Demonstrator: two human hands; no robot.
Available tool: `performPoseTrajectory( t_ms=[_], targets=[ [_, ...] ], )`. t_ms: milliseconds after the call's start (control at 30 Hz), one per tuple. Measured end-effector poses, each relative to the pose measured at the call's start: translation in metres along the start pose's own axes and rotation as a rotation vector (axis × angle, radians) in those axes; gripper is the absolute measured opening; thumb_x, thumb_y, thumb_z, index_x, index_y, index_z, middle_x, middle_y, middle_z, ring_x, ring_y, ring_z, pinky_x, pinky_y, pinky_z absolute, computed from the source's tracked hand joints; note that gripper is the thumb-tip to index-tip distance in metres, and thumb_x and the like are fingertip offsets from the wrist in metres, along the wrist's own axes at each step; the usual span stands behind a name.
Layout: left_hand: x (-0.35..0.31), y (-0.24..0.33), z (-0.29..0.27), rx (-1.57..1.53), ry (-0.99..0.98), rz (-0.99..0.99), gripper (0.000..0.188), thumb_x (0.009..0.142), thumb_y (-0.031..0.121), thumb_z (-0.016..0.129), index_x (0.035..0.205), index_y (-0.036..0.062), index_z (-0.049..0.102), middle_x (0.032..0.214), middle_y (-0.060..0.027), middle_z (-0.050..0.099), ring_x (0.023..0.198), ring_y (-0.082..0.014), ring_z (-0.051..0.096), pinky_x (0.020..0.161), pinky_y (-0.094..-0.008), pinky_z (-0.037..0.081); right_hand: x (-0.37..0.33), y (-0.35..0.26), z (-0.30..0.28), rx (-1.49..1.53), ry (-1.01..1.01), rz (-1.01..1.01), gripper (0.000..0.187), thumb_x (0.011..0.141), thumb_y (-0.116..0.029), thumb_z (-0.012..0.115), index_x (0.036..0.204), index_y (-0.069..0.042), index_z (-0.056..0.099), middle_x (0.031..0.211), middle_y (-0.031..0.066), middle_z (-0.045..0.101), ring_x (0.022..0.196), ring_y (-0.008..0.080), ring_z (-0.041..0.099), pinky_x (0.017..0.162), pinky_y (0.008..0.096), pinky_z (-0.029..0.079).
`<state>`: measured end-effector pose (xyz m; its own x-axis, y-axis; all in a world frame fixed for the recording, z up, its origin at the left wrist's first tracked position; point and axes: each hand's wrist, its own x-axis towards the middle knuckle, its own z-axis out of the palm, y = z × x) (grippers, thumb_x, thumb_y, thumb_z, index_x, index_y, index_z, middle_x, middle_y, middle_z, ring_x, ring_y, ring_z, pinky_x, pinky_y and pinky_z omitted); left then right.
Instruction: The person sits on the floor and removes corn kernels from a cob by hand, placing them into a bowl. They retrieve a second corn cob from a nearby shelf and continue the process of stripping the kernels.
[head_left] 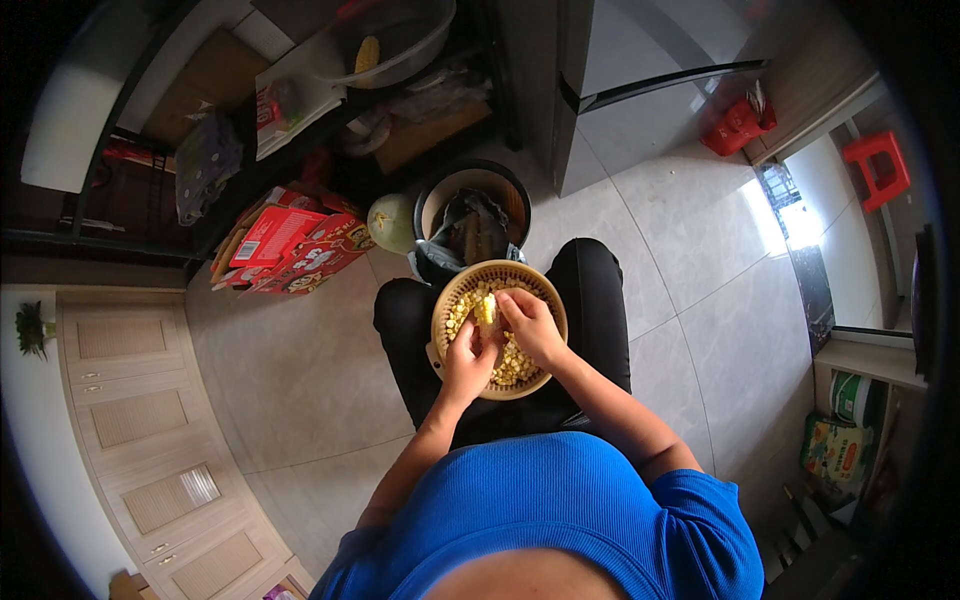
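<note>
A tan plastic basket [441, 330] rests on my lap, with loose yellow corn kernels [515, 368] spread inside it. Over the basket I hold a corn cob [487, 308], partly stripped, its far end showing between my hands. My left hand [470, 360] is closed around the cob's near part, which the fingers hide. At the cob's right side, the fingers of my right hand [530, 325] are bent and pressed against it.
Beyond my knees stands a bin [520, 195] with a dark bag. A pale green melon [391, 222] and red cardboard boxes [300, 245] sit left of it. On the shelf, a clear bowl [425, 45] holds another corn cob [368, 54]. A grey fridge [660, 100] stands far right.
</note>
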<state>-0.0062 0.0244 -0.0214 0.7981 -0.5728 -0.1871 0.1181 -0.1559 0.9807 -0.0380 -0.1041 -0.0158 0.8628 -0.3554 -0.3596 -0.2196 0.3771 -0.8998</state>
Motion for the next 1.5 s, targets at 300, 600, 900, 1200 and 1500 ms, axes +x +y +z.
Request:
performPoseTrajectory(
  t_ms=[300, 600, 900, 1200, 1500],
  targets=[
    [-0.005, 0.0, 0.0, 0.029, 0.078, -0.115, 0.053, 0.084, 0.002, 0.057, 0.13, -0.0015, 0.031, 0.107, -0.0132, 0.055, 0.093, -0.0164, 0.057, 0.077, -0.0273, 0.048, -0.002, 0.008, -0.006, -0.25, -0.021, -0.014, 0.034, 0.092, -0.029, 0.047, 0.097, 0.003, 0.058, 0.08, 0.015, 0.062, 0.073, 0.0173, 0.058, 0.068, 0.0294, 0.046],
    [-0.012, -0.009, 0.021, 0.107, 0.204, -0.167, 0.048, 0.084, 0.001, 0.049, 0.129, 0.0004, 0.03, 0.118, -0.022, 0.047, 0.108, -0.0306, 0.05, 0.09, -0.0361, 0.041, -0.009, 0.008, 0.01, -0.41, 0.129, -0.156, 0.029, 0.093, -0.022, 0.045, 0.081, 0.004, 0.053, 0.07, 0.0225, 0.056, 0.062, 0.035, 0.056, 0.06, 0.0389, 0.044],
    [-0.011, 0.0, 0.015, 0.055, 0.142, -0.003, 0.046, 0.085, 0.001, 0.052, 0.126, -0.0012, 0.031, 0.116, -0.0181, 0.049, 0.103, -0.0219, 0.053, 0.084, -0.0306, 0.045, -0.005, -0.001, 0.006, -0.159, 0.124, -0.139, 0.026, 0.095, -0.02, 0.042, 0.094, 0.002, 0.055, 0.078, 0.0062, 0.056, 0.07, 0.0112, 0.05, 0.065, 0.025, 0.042],
    [-0.009, 0.014, 0.008, 0.05, 0.106, 0.036, 0.053, 0.081, -0.008, 0.052, 0.128, 0.0009, 0.03, 0.113, -0.0151, 0.052, 0.099, -0.0175, 0.055, 0.08, -0.0267, 0.047, -0.006, -0.004, 0.001, 0.065, -0.012, -0.069, 0.021, 0.093, -0.02, 0.048, 0.1, -0.001, 0.054, 0.087, 0.0014, 0.055, 0.078, 0.0082, 0.05, 0.07, 0.0218, 0.042],
    [-0.014, 0.014, 0.02, 0.094, 0.184, -0.011, 0.052, 0.081, -0.006, 0.054, 0.126, 0.0019, 0.029, 0.115, -0.02, 0.05, 0.106, -0.0274, 0.053, 0.09, -0.0341, 0.042, -0.012, 0.006, 0.013, -0.496, 0.196, -0.471, 0.017, 0.088, -0.011, 0.051, 0.095, 0.003, 0.056, 0.083, 0.0178, 0.059, 0.076, 0.026, 0.06, 0.069, 0.0319, 0.046]
  ],
)
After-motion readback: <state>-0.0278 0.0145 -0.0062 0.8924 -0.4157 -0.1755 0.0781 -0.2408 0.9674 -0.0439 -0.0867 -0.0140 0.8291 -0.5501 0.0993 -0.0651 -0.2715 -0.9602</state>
